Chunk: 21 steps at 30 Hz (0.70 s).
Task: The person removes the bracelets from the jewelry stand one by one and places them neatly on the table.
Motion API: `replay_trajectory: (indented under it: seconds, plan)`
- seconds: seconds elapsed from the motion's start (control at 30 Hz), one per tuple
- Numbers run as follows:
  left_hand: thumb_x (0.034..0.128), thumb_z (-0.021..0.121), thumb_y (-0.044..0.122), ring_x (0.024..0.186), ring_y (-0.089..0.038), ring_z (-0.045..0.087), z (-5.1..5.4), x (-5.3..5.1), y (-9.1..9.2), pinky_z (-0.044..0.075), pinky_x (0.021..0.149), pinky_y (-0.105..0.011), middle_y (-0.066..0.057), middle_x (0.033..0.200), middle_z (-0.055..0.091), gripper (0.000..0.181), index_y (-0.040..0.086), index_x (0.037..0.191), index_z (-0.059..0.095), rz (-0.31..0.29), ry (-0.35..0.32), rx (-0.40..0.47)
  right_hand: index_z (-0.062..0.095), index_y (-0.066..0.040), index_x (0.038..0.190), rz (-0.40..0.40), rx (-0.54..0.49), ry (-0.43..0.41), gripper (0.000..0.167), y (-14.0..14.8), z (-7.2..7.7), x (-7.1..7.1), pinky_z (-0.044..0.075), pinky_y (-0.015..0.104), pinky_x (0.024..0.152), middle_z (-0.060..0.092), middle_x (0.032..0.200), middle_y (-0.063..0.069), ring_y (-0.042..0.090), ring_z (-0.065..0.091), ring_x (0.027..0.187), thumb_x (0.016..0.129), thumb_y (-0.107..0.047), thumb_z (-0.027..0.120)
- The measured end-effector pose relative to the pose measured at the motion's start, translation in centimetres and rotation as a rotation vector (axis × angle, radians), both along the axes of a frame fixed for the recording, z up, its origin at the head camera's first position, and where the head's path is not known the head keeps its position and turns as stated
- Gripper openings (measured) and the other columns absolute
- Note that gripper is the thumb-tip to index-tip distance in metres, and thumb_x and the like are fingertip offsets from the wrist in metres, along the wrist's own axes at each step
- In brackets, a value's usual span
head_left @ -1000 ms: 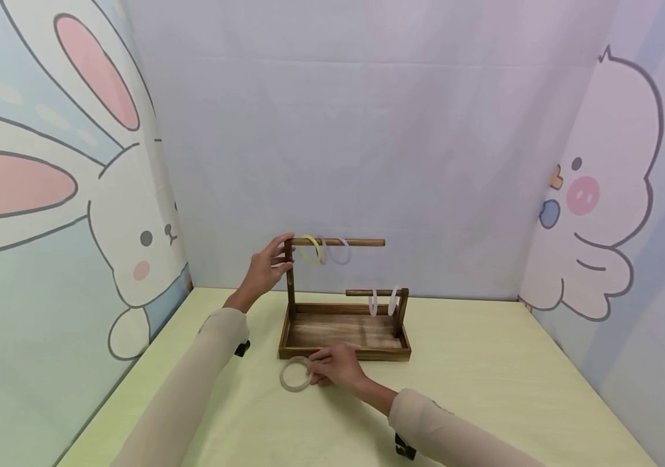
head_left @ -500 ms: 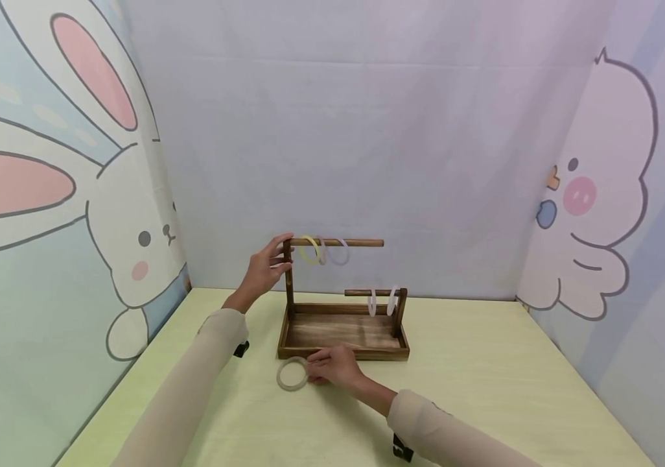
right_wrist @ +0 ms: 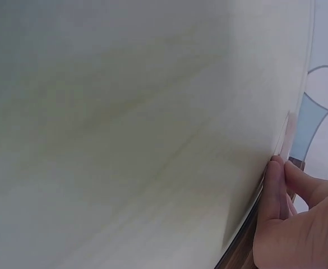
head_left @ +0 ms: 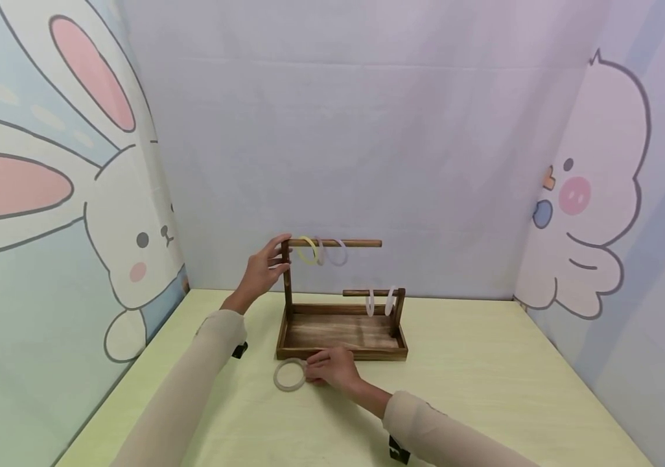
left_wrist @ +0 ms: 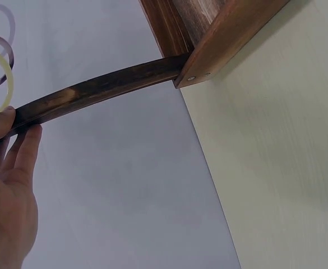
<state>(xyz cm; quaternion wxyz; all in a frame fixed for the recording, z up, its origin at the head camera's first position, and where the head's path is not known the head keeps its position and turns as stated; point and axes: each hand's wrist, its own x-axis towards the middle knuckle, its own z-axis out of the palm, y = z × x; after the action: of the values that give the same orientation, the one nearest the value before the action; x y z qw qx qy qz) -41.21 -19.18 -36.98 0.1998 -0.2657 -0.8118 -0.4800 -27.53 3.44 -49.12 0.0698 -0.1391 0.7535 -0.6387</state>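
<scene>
A dark wooden stand (head_left: 341, 355) has a tray base, a tall left post with a long bar (head_left: 361, 244) and a short right post with a lower bar. My left hand (head_left: 262, 271) grips the top of the tall post (left_wrist: 96, 92). On the long bar hang a yellow ring (head_left: 302, 253), a brownish ring and a lilac ring (head_left: 344, 254). Two whitish rings (head_left: 370, 303) hang on the lower bar. At the tray's front edge my right hand (head_left: 335, 368) pinches the right side of a greyish ring (head_left: 279, 384); in the right wrist view the fingertips (right_wrist: 277, 161) meet on it.
A pale yellow-green table (head_left: 472, 363) lies beneath the stand. Behind it is a plain greyish-lilac backdrop (head_left: 367, 143). Side panels carry a drawn rabbit (head_left: 116, 227) at left and a white cartoon figure (head_left: 606, 181) at right.
The greyish ring and my right hand have shifted slightly left in the head view, as has the whole scene. My left hand keeps its hold on the post.
</scene>
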Motion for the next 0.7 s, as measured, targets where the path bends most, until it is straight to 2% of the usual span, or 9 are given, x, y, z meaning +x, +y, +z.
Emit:
replay_trajectory:
  seconds: [0.17,0.53,0.7]
  plan:
    - [0.0959,0.067,-0.01,0.121,-0.04,0.067,0.02,0.14,-0.03,0.06,0.096,-0.048,-0.025,0.141,0.061,0.073,0.025,0.156,0.047,-0.002,-0.009,0.002,0.075,0.015,0.103,0.004,0.009,-0.002,0.017,0.05,-0.05,0.01,0.067,0.036,0.065,0.077,0.09,0.025,0.039,0.077,0.081,0.087,0.008,0.078]
    - [0.0946,0.068,-0.012,0.121,-0.04,0.067,0.04,0.13,0.0,0.06,0.096,-0.048,-0.025,0.139,0.063,0.073,0.025,0.155,0.048,-0.004,0.007,0.01,0.073,0.017,0.106,0.023,-0.004,-0.013,0.02,0.33,-0.29,-0.02,0.067,0.045,0.072,0.076,0.093,0.028,0.043,0.076,0.086,0.089,0.007,0.077]
    - [0.0947,0.067,-0.013,0.12,-0.043,0.066,0.06,0.14,0.07,0.06,0.095,-0.05,-0.027,0.139,0.062,0.073,0.024,0.155,0.048,-0.016,0.015,0.015,0.073,0.017,0.107,0.032,0.008,-0.011,0.021,0.51,-0.05,0.04,0.067,0.042,0.072,0.076,0.094,0.027,0.04,0.077,0.087,0.089,0.006,0.077]
